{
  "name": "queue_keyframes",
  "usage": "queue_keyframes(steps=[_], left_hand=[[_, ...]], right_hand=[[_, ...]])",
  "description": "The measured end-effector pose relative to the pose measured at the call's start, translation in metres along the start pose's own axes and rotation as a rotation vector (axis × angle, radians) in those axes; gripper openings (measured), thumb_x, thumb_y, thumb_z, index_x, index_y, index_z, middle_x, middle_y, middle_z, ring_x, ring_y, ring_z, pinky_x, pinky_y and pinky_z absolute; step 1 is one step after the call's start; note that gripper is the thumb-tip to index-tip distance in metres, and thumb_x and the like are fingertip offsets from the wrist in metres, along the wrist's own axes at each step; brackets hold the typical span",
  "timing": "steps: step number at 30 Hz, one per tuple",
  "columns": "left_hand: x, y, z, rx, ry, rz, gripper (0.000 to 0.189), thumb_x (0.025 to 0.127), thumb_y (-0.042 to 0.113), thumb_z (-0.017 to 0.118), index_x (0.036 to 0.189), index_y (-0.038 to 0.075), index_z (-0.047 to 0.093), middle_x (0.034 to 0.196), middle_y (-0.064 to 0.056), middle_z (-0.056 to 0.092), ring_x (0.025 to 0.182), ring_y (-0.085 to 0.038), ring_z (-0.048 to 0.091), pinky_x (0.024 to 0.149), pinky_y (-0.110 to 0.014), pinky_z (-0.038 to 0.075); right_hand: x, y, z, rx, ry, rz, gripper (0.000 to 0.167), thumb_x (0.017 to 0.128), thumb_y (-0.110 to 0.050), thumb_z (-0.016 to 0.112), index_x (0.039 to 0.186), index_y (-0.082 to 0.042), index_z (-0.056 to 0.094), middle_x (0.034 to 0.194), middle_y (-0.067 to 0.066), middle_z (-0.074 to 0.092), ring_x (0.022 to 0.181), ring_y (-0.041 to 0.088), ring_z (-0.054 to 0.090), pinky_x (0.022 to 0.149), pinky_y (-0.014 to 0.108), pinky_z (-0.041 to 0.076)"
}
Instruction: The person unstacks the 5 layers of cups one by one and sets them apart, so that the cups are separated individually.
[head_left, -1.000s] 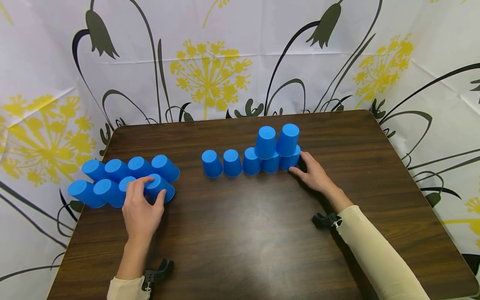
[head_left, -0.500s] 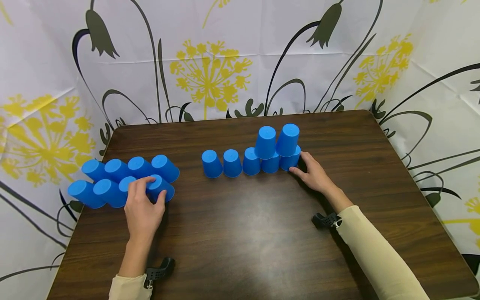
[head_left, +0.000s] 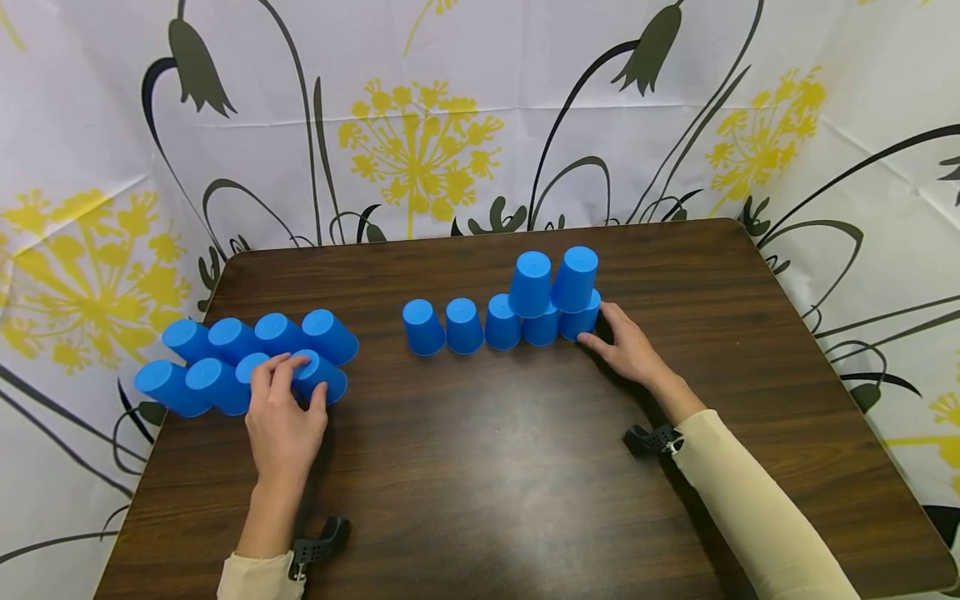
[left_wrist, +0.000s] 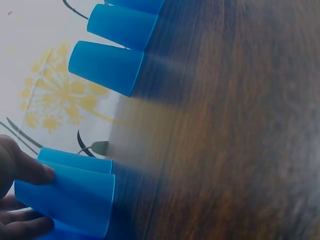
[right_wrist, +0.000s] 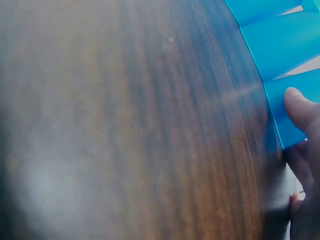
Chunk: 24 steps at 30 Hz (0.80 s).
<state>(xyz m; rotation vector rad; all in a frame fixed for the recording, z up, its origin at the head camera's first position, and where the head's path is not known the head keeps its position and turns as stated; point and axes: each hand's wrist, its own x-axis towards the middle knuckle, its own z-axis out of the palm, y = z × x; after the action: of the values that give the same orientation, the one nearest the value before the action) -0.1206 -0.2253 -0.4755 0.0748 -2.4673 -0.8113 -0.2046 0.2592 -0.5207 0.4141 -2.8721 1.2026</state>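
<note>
All the cups are blue and upside down. In the head view my left hand (head_left: 285, 421) grips the rightmost front cup (head_left: 322, 379) of the left group, thumb on its right side and fingers over its left. The left wrist view shows thumb and fingertips on either side of that cup (left_wrist: 75, 197). My right hand (head_left: 632, 348) holds the bottom cup (head_left: 579, 323) at the right end of the middle row, its thumb low on the front. In the right wrist view the thumb presses this cup's wall (right_wrist: 282, 117), with fingers behind. Two cups, including an upper cup (head_left: 531, 285), stand on that row's right part.
Several more cups form two tight rows at the table's left, including a back cup (head_left: 330, 337). To the middle row's left stand two spaced cups, one the leftmost cup (head_left: 423, 327). The brown wooden table (head_left: 480, 475) meets a floral curtain (head_left: 420, 50) behind.
</note>
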Motion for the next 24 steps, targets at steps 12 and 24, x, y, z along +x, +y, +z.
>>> queue_keyframes(steps=[12, 24], left_hand=[[-0.002, 0.005, -0.004, -0.007, 0.060, 0.031, 0.042, 0.081, 0.003, 0.078, 0.121, 0.002, 0.067, 0.135, -0.018, 0.052, 0.118, -0.040, 0.055, 0.092, -0.058, 0.049], [0.003, 0.049, 0.004, -0.148, 0.034, 0.237, 0.039, 0.083, 0.010, 0.078, 0.120, 0.004, 0.068, 0.133, -0.017, 0.055, 0.123, -0.033, 0.052, 0.094, -0.056, 0.049]], right_hand=[[0.000, -0.002, -0.001, -0.009, -0.001, 0.020, 0.068, 0.096, -0.033, 0.063, 0.150, -0.005, 0.033, 0.148, 0.020, 0.040, 0.137, 0.039, 0.036, 0.110, 0.060, 0.029], [0.000, 0.000, 0.000, -0.004, -0.006, 0.016, 0.068, 0.096, -0.034, 0.063, 0.150, -0.005, 0.033, 0.148, 0.020, 0.040, 0.138, 0.039, 0.036, 0.110, 0.061, 0.029]])
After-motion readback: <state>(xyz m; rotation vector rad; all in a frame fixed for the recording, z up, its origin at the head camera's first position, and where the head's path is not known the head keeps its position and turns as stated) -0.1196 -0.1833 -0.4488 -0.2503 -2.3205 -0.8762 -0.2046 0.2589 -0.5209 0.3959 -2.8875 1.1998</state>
